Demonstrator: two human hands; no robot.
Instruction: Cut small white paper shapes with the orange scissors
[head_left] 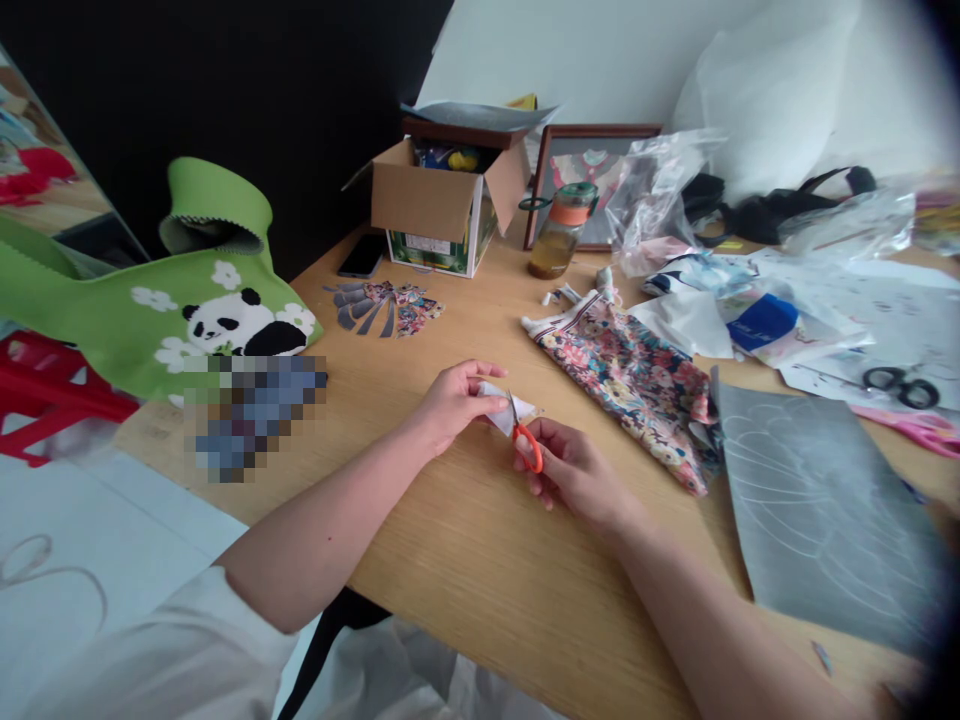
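White scrap [498, 418] between left fingers [477, 373]; scissors [517, 437] alongside

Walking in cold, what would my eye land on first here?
Probably the two hands at the middle of the wooden table: the left hand pinches a small white scrap while the right hand holds orange-handled scissors at its edge. After that, the bright green felt piece with a panda on it at the far left, and the floral fabric lying just right of the hands.
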